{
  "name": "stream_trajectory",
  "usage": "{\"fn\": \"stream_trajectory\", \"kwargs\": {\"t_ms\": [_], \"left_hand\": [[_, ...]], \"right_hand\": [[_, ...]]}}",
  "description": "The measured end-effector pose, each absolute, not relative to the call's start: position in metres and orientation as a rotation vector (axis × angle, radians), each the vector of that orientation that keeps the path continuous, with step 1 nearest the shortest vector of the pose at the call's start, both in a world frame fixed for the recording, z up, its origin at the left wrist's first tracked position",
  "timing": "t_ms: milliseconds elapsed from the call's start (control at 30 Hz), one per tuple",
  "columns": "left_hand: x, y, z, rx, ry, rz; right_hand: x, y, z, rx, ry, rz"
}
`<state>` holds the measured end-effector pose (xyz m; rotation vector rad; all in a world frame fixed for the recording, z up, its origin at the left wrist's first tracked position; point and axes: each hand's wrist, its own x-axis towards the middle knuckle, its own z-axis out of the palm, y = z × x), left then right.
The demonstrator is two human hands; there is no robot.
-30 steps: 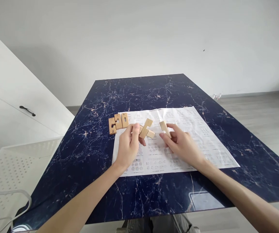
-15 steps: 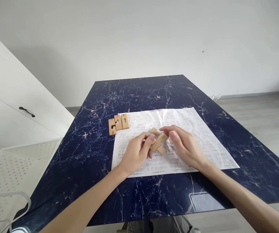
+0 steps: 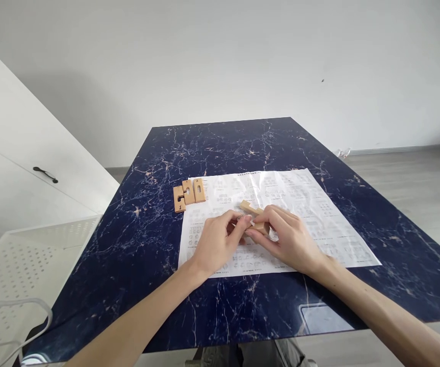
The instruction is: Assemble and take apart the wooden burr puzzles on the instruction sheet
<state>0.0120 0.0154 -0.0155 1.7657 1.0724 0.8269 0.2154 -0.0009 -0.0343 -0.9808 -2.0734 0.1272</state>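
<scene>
Over the printed sheet, my left hand [image 3: 220,242] pinches a light wooden puzzle piece [image 3: 262,229] between thumb and fingers. My right hand [image 3: 292,239] is closed on the same cluster of wood from the other side, its thumb and fingertips close to the left ones. Fingers cover most of the wood, so how the pieces fit together cannot be made out. Another notched wooden piece [image 3: 247,206] shows just beyond the fingertips; whether it is joined to the held wood is hidden.
Three flat wooden pieces with cut-out slots and numbers [image 3: 189,194] lie at the sheet's upper left corner. The creased paper sheet [image 3: 319,224] bears small printed diagrams. Beneath it is a dark blue marbled table [image 3: 212,148]. A white perforated basket [image 3: 32,260] stands at the left.
My right hand has moved left and closed on the wood, where its fingers were apart before. The wooden pieces have turned between my hands and are now more covered.
</scene>
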Motion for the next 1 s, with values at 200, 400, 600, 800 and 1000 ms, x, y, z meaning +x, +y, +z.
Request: {"fn": "stream_trajectory", "kwargs": {"t_ms": [200,400,600,800,1000], "left_hand": [[0.016,0.015,-0.011,1.742,1.155,0.808],[0.020,0.013,-0.013,1.716,1.211,0.779],[0.018,0.015,-0.010,1.716,1.224,0.729],[0.016,0.015,-0.005,1.850,1.219,0.682],[0.017,0.012,-0.004,1.982,1.287,0.676]], "right_hand": [[0.212,-0.003,-0.028,-0.769,-2.170,-0.176],[0.209,-0.009,-0.023,-0.720,-2.201,-0.334],[0.206,-0.011,-0.022,-0.657,-2.247,-0.335],[0.203,-0.014,-0.021,-0.622,-2.281,-0.316],[0.204,-0.014,-0.026,-0.581,-2.276,-0.353]]}}
